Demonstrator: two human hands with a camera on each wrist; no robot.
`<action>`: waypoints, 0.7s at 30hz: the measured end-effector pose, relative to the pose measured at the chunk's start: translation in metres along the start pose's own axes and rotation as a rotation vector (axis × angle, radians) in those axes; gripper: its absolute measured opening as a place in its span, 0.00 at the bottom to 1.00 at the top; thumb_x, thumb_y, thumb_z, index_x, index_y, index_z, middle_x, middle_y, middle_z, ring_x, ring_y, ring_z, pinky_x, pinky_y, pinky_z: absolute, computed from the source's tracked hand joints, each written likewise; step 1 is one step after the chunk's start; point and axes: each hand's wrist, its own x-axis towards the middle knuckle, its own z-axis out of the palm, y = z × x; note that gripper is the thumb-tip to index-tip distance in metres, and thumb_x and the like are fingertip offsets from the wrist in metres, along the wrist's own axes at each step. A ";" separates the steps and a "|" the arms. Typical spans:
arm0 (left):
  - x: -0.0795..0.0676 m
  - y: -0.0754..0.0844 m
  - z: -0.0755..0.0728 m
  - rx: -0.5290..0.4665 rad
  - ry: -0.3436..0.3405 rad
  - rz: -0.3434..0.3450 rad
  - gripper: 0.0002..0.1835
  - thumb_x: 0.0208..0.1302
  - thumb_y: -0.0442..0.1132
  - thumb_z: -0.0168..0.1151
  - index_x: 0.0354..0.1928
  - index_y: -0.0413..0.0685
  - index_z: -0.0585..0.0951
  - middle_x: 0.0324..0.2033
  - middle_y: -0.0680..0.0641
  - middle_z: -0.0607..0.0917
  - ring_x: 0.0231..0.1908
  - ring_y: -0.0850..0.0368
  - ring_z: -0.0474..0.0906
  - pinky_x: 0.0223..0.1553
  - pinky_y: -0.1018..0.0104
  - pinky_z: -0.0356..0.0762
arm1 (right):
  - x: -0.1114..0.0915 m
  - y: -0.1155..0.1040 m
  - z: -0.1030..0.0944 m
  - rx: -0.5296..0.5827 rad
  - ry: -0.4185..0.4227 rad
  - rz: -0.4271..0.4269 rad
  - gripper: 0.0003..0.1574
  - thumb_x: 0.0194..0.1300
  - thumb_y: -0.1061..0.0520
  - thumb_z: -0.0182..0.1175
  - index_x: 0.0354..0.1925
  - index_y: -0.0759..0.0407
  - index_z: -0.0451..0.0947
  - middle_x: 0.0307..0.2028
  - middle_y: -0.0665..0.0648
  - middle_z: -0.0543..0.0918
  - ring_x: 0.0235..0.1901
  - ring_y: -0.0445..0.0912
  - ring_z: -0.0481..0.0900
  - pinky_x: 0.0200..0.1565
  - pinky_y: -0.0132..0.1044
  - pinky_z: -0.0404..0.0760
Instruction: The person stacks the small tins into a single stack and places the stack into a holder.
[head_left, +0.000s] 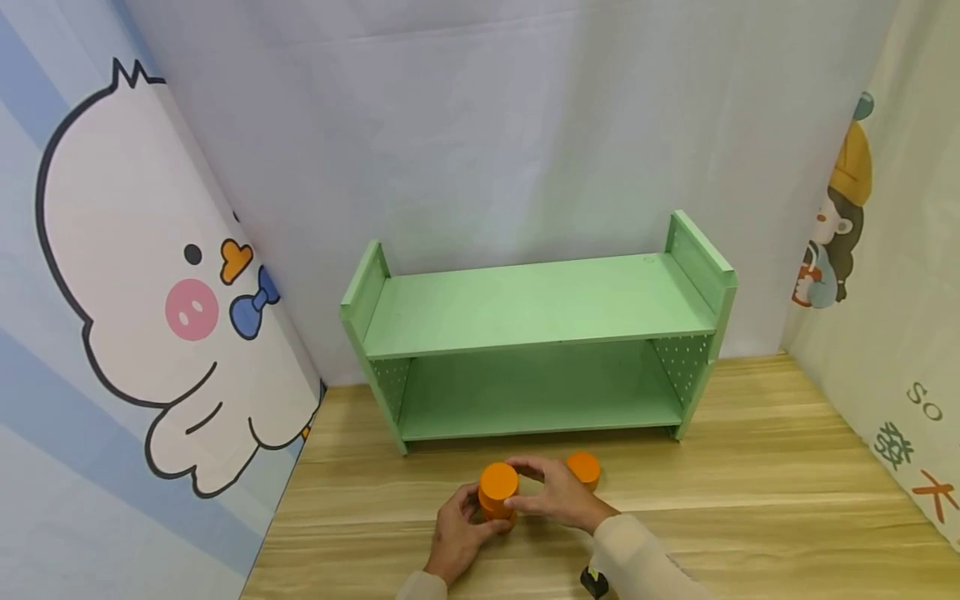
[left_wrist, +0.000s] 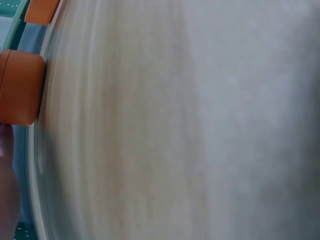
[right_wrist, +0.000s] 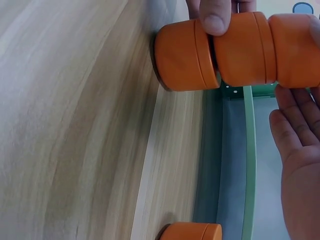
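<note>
Spanning my head view's lower part, the wood-grain table point(head_left: 780, 500) bears a pale green, two-tier shelf point(head_left: 525, 304) with perforated sides. In front of it, I see the right hand point(head_left: 558, 496) pinching the top canister point(head_left: 498, 482), a smooth orange cylinder, while the left hand point(head_left: 459, 533) grips the matching orange middle canister point(right_wrist: 245, 48) above the orange bottom canister point(right_wrist: 182, 57), which stands on the table. I judge the stacking well along: three are in one column, though a dark gap under the middle canister suggests squaring up is left, then release. An orange fourth canister point(head_left: 584, 468) stands apart beyond the right hand, not yet added.
</note>
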 end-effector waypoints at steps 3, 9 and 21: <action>0.002 -0.007 0.001 0.002 0.001 0.007 0.29 0.49 0.28 0.79 0.54 0.30 0.77 0.54 0.34 0.81 0.57 0.37 0.77 0.61 0.55 0.77 | 0.001 0.001 0.001 0.003 0.002 0.006 0.33 0.62 0.56 0.72 0.61 0.68 0.75 0.58 0.64 0.80 0.60 0.60 0.76 0.64 0.54 0.73; 0.011 -0.037 0.003 -0.030 0.010 -0.008 0.31 0.48 0.29 0.79 0.56 0.33 0.77 0.55 0.38 0.81 0.58 0.42 0.77 0.62 0.58 0.76 | 0.002 0.001 0.003 0.006 0.002 0.010 0.33 0.62 0.56 0.72 0.61 0.68 0.75 0.58 0.64 0.80 0.61 0.60 0.76 0.65 0.54 0.72; 0.011 -0.043 0.002 -0.025 0.006 0.020 0.32 0.47 0.33 0.81 0.54 0.34 0.78 0.53 0.39 0.82 0.58 0.43 0.78 0.62 0.59 0.76 | 0.003 -0.002 0.005 0.008 0.005 0.001 0.33 0.62 0.55 0.72 0.61 0.68 0.75 0.58 0.64 0.79 0.60 0.60 0.76 0.64 0.54 0.73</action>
